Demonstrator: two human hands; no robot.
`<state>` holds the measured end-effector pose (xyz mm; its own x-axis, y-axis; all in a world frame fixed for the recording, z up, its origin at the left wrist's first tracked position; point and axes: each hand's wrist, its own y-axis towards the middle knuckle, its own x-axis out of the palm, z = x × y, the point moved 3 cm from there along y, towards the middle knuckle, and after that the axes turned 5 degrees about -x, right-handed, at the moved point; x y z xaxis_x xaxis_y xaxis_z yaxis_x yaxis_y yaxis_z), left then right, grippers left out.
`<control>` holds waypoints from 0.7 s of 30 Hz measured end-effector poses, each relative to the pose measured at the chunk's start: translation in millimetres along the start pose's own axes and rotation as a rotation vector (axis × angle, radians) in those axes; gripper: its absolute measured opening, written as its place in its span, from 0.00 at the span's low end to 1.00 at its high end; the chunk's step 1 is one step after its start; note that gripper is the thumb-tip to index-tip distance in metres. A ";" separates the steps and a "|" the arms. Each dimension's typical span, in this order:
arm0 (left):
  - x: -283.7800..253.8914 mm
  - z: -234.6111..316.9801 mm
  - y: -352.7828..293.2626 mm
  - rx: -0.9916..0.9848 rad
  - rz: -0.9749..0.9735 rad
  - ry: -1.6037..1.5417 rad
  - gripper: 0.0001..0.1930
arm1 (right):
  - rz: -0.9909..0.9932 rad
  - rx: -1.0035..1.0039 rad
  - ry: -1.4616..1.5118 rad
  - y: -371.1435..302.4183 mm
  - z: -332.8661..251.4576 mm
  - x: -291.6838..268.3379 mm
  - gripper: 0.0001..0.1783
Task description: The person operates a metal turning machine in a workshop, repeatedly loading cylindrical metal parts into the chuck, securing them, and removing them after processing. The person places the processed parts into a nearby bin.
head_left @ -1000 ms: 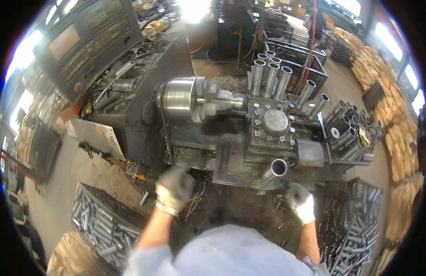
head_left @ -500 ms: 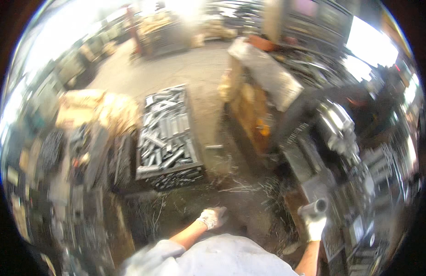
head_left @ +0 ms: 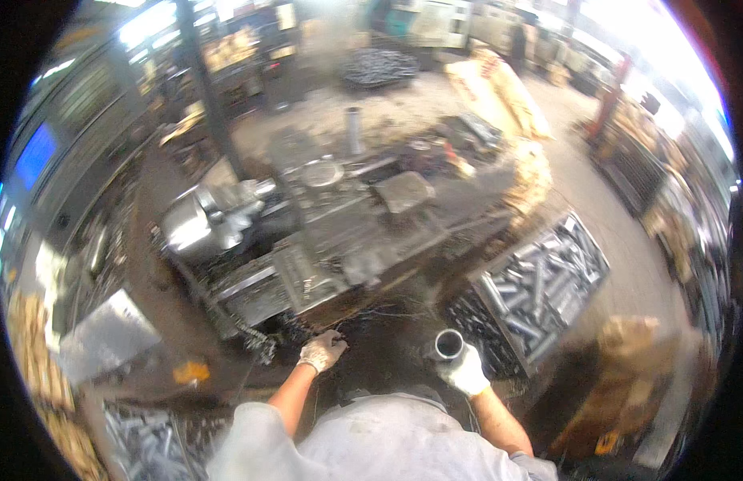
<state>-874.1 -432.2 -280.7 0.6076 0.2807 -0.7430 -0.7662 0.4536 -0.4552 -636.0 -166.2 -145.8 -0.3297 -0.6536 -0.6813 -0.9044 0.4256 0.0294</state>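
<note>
Pipe fills my clenched right hand; slackening could drop it. Whether my left hand grips, I can't tell.

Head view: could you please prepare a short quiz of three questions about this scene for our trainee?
1. Which hand holds the metal tube?
2. True or false: the left hand wears a glove.
3. Fill in the gap: in the picture, the shiny chuck sits toward the ____ end of the lathe.

Key:
1. The right hand.
2. True.
3. Left.
</note>
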 end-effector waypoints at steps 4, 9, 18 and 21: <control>22.0 -129.3 -31.9 -0.348 0.205 -0.698 0.20 | -0.137 -0.209 0.132 108.4 -46.1 15.7 0.26; 44.8 -263.2 -120.1 -0.909 1.104 -0.655 0.20 | -0.181 -0.319 0.112 227.8 -74.6 43.1 0.29; -61.8 -263.4 -163.6 -0.902 1.546 -0.396 0.26 | -0.526 -0.593 -0.112 310.1 -56.6 29.2 0.32; -75.6 -271.5 -170.3 -0.917 1.399 -1.028 0.29 | -0.715 -0.563 -0.071 348.3 -47.7 -9.7 0.25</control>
<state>-846.3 -760.4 -280.2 -0.8080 0.4490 -0.3816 -0.3898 -0.8929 -0.2252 -960.7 -41.5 -94.0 0.3606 -0.5960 -0.7174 -0.8914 -0.4467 -0.0770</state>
